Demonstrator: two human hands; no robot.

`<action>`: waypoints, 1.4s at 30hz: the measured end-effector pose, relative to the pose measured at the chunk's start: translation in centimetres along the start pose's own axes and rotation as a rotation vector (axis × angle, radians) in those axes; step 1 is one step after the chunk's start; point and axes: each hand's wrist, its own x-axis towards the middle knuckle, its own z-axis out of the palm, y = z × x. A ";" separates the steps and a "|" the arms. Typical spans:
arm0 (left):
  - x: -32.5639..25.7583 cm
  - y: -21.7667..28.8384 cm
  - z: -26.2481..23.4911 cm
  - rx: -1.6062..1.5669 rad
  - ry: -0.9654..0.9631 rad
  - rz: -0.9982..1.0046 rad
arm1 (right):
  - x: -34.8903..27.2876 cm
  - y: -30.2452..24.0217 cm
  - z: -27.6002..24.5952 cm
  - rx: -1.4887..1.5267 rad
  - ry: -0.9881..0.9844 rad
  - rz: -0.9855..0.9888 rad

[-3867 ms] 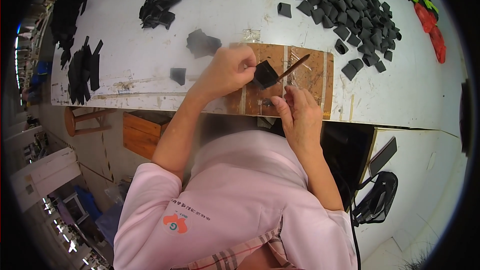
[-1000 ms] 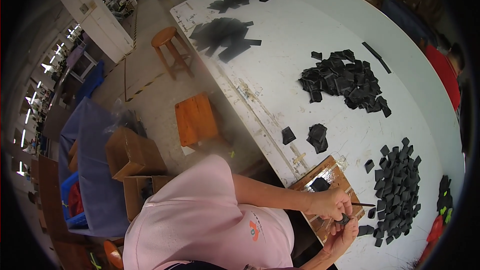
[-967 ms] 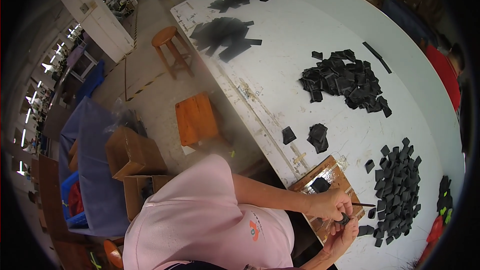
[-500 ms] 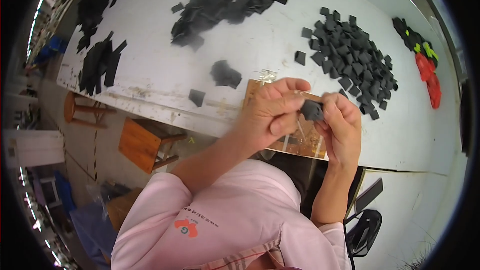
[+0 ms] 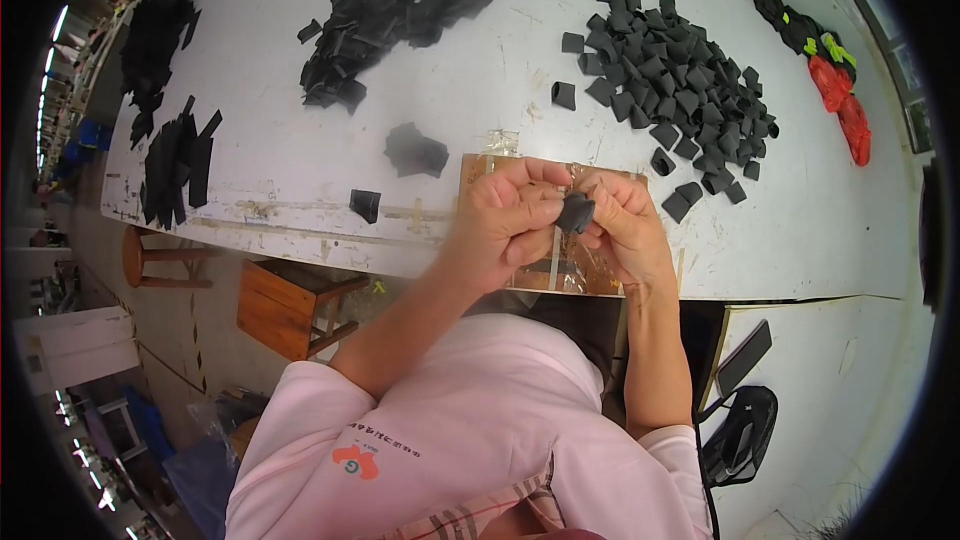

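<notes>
Clearly mid-batch, I'd say. Over the brown board (image 5: 600, 278), one small black piece (image 5: 575, 213) is up between both hands. R hand (image 5: 632, 225) is pinching it, thumb vs. fingers, on its right side; L hand (image 5: 500, 225) has thumb & fingers curled in at the opp. edge, but can't tell from where I'm standing if it actually grips.

As for the count: beyond the board & to its right sits a big heap of black loops (image 5: 690, 80), approx. a hundred or so by eye, prob. the done lot, w/ a couple of strays (image 5: 682, 202) just off the board's right edge. Left of the board, seemingly not done: a small stack (image 5: 417, 151), a single black piece (image 5: 365, 205) and, farther beyond, a large pile of flat pieces (image 5: 385, 15). Well left of the board: long black strips (image 5: 178, 165), apparently uncut. So plenty left, I'd guess.
</notes>
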 end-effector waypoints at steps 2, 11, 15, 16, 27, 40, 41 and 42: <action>0.3 -0.2 -0.3 0.155 -0.001 0.093 | 0.2 0.2 -0.3 0.054 -0.022 0.001; 0.5 1.4 2.0 1.354 -0.006 0.888 | -1.3 -0.2 1.5 -0.799 0.379 -0.577; 0.4 1.0 2.6 1.211 0.030 0.894 | -2.2 -0.9 2.8 -1.011 0.327 -0.569; 1.0 0.0 1.7 1.098 0.025 0.953 | -2.3 -1.1 3.0 -1.079 0.313 -0.577; 0.5 -0.6 0.5 0.423 0.119 0.636 | -1.6 0.6 3.4 -0.851 0.358 -0.494; 0.7 -0.6 0.1 0.395 0.128 0.585 | -1.2 -0.9 3.7 -1.223 0.324 -0.739; 0.5 -0.6 0.2 0.428 0.140 0.585 | -1.3 -0.8 3.6 -1.230 0.323 -0.739; 0.4 -0.7 0.2 0.421 0.138 0.587 | -1.5 -0.6 3.5 -1.154 0.330 -0.656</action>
